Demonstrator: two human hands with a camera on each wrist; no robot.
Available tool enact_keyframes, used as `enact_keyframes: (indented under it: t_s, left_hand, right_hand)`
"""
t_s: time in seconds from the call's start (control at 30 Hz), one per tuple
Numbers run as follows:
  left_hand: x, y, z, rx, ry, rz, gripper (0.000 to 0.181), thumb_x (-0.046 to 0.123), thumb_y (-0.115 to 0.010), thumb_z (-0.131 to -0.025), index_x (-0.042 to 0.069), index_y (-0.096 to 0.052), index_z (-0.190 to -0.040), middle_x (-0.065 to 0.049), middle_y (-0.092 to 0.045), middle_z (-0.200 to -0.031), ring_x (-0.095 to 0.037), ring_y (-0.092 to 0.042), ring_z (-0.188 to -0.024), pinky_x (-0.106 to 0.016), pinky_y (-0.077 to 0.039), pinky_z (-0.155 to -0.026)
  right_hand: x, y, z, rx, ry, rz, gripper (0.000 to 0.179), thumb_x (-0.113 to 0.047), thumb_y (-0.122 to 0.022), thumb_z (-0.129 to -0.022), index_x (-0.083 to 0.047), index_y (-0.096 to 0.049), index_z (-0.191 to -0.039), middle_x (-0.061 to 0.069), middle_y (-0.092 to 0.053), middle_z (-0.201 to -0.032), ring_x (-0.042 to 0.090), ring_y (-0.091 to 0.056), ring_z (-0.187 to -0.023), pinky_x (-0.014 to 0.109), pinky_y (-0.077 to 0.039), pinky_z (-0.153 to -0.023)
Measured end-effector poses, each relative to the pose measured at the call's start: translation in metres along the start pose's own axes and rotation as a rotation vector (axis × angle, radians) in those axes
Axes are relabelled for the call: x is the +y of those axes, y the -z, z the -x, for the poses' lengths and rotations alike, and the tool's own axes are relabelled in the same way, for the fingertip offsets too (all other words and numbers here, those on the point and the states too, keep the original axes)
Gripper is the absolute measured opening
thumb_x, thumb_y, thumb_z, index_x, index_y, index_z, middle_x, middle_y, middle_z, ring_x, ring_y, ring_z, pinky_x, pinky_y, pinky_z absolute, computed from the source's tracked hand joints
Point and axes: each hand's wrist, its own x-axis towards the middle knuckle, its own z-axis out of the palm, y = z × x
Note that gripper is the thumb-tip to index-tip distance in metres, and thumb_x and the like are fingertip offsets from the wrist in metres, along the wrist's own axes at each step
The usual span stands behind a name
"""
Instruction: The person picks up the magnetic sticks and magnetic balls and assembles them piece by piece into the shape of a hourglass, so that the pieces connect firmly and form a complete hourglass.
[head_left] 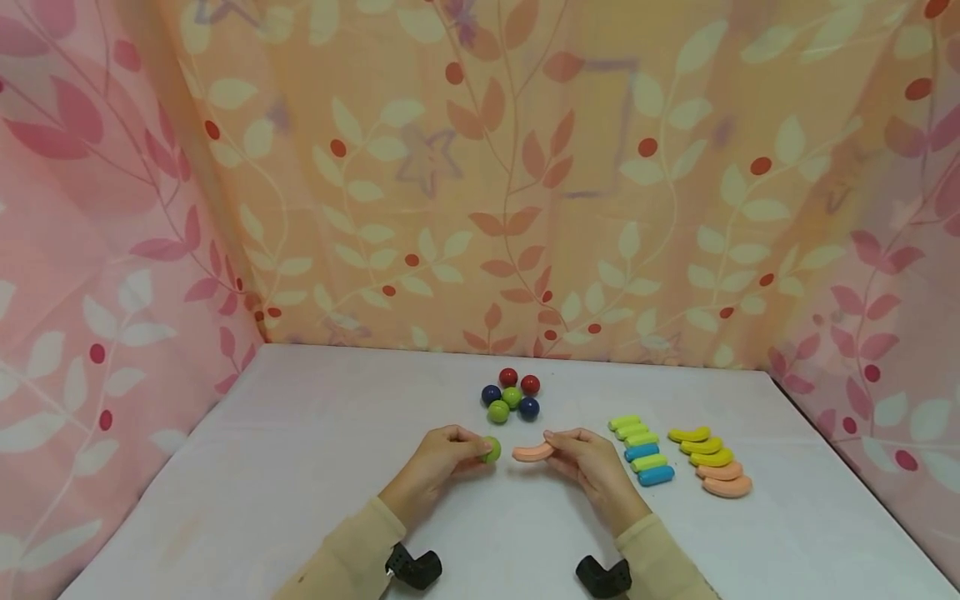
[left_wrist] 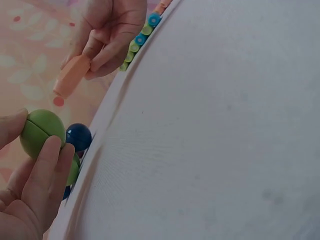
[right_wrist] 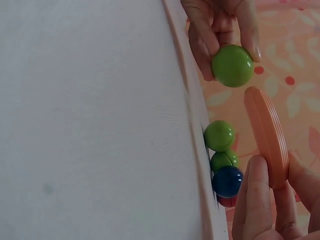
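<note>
My left hand (head_left: 442, 460) pinches a glossy green ball (head_left: 491, 450) between thumb and fingertips; a seam line runs round the ball (left_wrist: 42, 134) in the left wrist view. Facing it, my right hand (head_left: 588, 467) grips one end of a curved, ridged orange piece (head_left: 532, 452), shaped like a small banana. Its free end points left toward the ball, with a small gap between the two in the head view. In the right wrist view the fine lengthwise grooves of the orange piece (right_wrist: 267, 135) show. Both things are held up above the white table (head_left: 300, 467).
Behind the hands sits a cluster of red (head_left: 508, 377), navy (head_left: 528, 407) and green balls (head_left: 498, 412). To the right lies a column of lime and blue cylinders (head_left: 656, 476), then a column of yellow (head_left: 711, 457) and orange curved pieces (head_left: 727, 487). Patterned curtains (head_left: 510, 183) enclose the table.
</note>
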Motion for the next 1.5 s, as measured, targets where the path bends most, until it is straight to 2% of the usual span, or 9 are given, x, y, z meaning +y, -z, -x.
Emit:
enact_keyframes:
  t_s: [0.17, 0.3, 0.53, 0.73, 0.97, 1.1, 1.23, 1.33, 1.5]
  left_hand:
    - [0.001, 0.002, 0.000, -0.006, -0.015, -0.006, 0.022, 0.017, -0.079, -0.084, 0.003, -0.068, -0.097, -0.008, -0.072, -0.102, -0.012, -0.070, -0.086, -0.029, -0.060, -0.083]
    - [0.003, 0.001, 0.000, -0.040, -0.035, -0.007, 0.024, 0.018, -0.079, -0.085, 0.002, -0.069, -0.099, -0.008, -0.072, -0.103, -0.012, -0.071, -0.087, -0.030, -0.060, -0.085]
    - [0.006, 0.000, 0.001, -0.048, -0.050, -0.014, 0.023, 0.018, -0.080, -0.084, 0.003, -0.069, -0.098, -0.006, -0.072, -0.100, -0.012, -0.071, -0.085, -0.031, -0.060, -0.085]
    - [0.005, -0.003, 0.002, -0.083, -0.067, -0.023, 0.022, 0.018, -0.079, -0.085, 0.002, -0.069, -0.097, -0.005, -0.073, -0.097, -0.012, -0.071, -0.083, -0.030, -0.060, -0.083]
    - [0.003, -0.002, 0.002, -0.067, -0.061, -0.023, 0.022, 0.018, -0.079, -0.085, 0.002, -0.069, -0.098, -0.005, -0.073, -0.097, -0.012, -0.070, -0.082, -0.029, -0.060, -0.082]
    - [0.002, 0.000, 0.002, -0.041, -0.053, -0.001, 0.024, 0.017, -0.078, -0.086, 0.001, -0.069, -0.101, -0.005, -0.073, -0.098, -0.011, -0.069, -0.083, -0.029, -0.060, -0.084]
    - [0.002, 0.001, 0.002, -0.003, -0.053, 0.009, 0.028, 0.017, -0.077, -0.087, -0.002, -0.068, -0.106, -0.007, -0.071, -0.100, -0.011, -0.067, -0.085, -0.030, -0.059, -0.086]
    - [0.003, 0.002, 0.001, 0.014, -0.056, 0.003, 0.030, 0.018, -0.076, -0.088, -0.003, -0.066, -0.107, -0.008, -0.070, -0.101, -0.011, -0.067, -0.086, -0.031, -0.058, -0.088]
    - [0.004, 0.002, 0.000, 0.014, -0.048, -0.034, 0.035, 0.018, -0.079, -0.085, -0.001, -0.064, -0.111, -0.006, -0.071, -0.100, -0.012, -0.066, -0.087, -0.030, -0.057, -0.087]
  right_hand:
    - [-0.003, -0.004, 0.000, -0.017, 0.018, 0.019, 0.031, -0.020, -0.076, -0.088, 0.002, -0.065, -0.107, 0.017, -0.068, -0.114, 0.013, -0.072, -0.088, 0.025, -0.061, -0.079]
    - [-0.004, -0.006, 0.002, -0.007, 0.014, 0.038, 0.028, -0.019, -0.076, -0.088, 0.001, -0.066, -0.105, 0.016, -0.071, -0.109, 0.013, -0.071, -0.084, 0.026, -0.061, -0.078]
    - [-0.004, -0.007, 0.004, -0.017, 0.021, 0.043, 0.025, -0.018, -0.075, -0.089, 0.001, -0.067, -0.104, 0.016, -0.072, -0.109, 0.014, -0.072, -0.085, 0.027, -0.061, -0.079]
    - [-0.004, -0.008, 0.005, -0.018, 0.029, 0.051, 0.023, -0.016, -0.074, -0.089, 0.001, -0.067, -0.103, 0.016, -0.072, -0.107, 0.013, -0.071, -0.083, 0.027, -0.061, -0.077]
    - [-0.002, -0.011, 0.006, -0.022, 0.017, 0.057, 0.024, -0.018, -0.074, -0.090, 0.001, -0.068, -0.105, 0.016, -0.073, -0.106, 0.014, -0.072, -0.083, 0.027, -0.061, -0.078]
    - [0.000, -0.011, 0.006, -0.078, 0.026, 0.057, 0.022, -0.012, -0.072, -0.090, 0.003, -0.067, -0.106, 0.011, -0.074, -0.098, 0.013, -0.071, -0.084, 0.029, -0.061, -0.080]
    - [0.000, -0.009, 0.005, -0.151, 0.016, 0.050, 0.032, -0.007, -0.071, -0.091, 0.009, -0.062, -0.117, 0.007, -0.072, -0.096, 0.013, -0.071, -0.087, 0.029, -0.060, -0.084]
    - [-0.001, -0.008, 0.006, -0.189, 0.005, 0.052, 0.041, -0.007, -0.069, -0.092, 0.012, -0.055, -0.125, 0.008, -0.071, -0.097, 0.013, -0.070, -0.088, 0.028, -0.060, -0.085]
    - [-0.003, -0.007, 0.008, -0.220, 0.017, 0.053, 0.042, -0.005, -0.069, -0.092, 0.014, -0.054, -0.126, 0.006, -0.071, -0.096, 0.012, -0.070, -0.087, 0.027, -0.060, -0.083]
